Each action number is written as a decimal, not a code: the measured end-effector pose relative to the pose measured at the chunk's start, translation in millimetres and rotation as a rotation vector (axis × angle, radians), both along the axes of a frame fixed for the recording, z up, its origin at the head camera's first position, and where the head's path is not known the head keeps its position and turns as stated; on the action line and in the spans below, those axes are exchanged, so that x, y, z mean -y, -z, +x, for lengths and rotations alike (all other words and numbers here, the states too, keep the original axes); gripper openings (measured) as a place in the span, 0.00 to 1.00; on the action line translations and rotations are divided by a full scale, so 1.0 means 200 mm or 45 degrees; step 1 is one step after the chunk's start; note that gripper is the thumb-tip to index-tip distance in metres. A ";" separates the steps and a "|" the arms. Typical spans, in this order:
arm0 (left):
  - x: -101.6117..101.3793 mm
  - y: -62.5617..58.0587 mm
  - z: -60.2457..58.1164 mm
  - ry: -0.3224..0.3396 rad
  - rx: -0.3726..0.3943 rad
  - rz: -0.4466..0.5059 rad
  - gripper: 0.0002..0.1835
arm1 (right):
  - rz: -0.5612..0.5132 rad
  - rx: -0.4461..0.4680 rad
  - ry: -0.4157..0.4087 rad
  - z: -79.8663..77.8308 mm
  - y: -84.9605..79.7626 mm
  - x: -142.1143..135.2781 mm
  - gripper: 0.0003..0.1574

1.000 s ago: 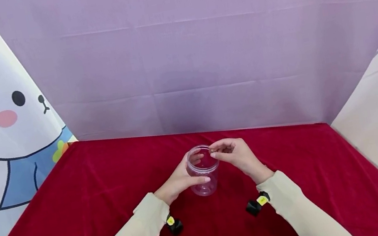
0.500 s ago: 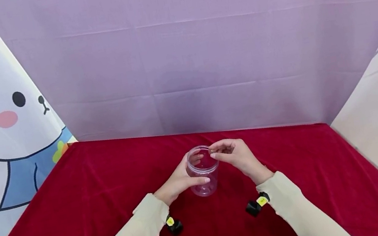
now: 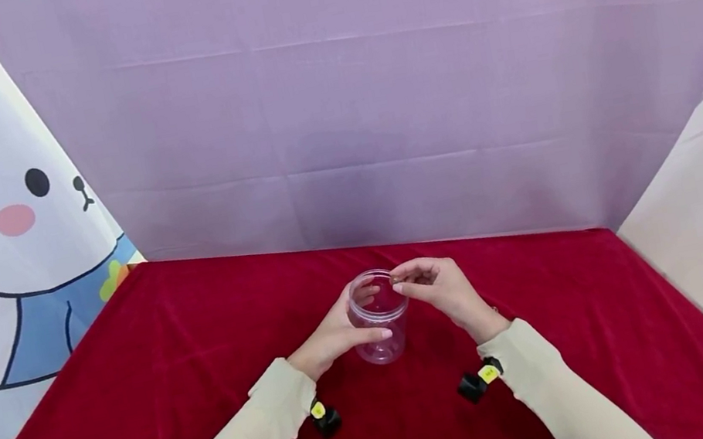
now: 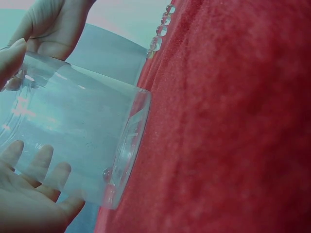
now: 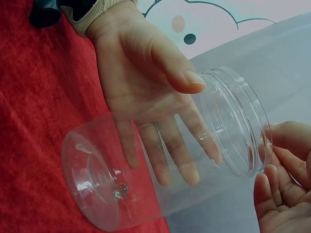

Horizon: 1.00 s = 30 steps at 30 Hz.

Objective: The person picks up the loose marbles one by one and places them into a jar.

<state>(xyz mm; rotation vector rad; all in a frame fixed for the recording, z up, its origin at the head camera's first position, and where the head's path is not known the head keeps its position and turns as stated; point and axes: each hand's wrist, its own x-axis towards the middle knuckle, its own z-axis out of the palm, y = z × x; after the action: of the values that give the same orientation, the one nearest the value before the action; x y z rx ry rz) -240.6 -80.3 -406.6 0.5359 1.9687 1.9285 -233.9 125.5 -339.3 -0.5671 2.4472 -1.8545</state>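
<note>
My left hand holds a clear plastic jar, thumb across its front and fingers spread behind it. The jar is lidless, its mouth facing up and its base close over the red cloth. A clear round bead lies inside at the bottom. At the right side of the rim, thumb and fingers of my right hand pinch a small bead-like thing, mostly hidden by the fingertips. In the right wrist view, those fingertips are right at the threaded mouth.
Several clear beads stand in a row on the red cloth, beyond the jar in the left wrist view. A lilac curtain closes off the back. Printed cloths hang at left and right. Black wrist cameras sit under both sleeves.
</note>
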 end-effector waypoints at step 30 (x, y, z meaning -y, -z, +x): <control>0.00 0.02 -0.01 0.018 -0.031 0.003 0.44 | -0.116 -0.039 -0.001 -0.03 0.11 -0.05 0.15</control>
<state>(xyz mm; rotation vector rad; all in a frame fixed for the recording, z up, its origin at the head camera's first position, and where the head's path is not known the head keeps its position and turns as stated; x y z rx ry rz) -242.3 -80.1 -411.0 0.5749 1.9721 1.9251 -240.2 136.2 -361.5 -0.6042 2.3908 -1.9799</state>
